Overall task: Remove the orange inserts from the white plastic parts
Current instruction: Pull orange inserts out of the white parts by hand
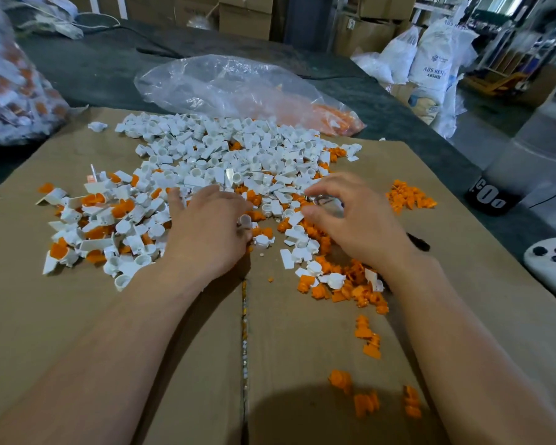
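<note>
A heap of white plastic parts lies on the cardboard; those at the left still carry orange inserts. Loose orange inserts are strewn at the right. My left hand lies palm down at the heap's near edge and pinches one white part at its fingertips. My right hand hovers beside it with curled fingers round a small shiny metal tool; the tool's dark handle sticks out behind the wrist.
A clear plastic bag with orange pieces lies behind the heap. At far left sits another bag of unsorted parts. A small orange pile is at the right, near a white controller and a dark-based container.
</note>
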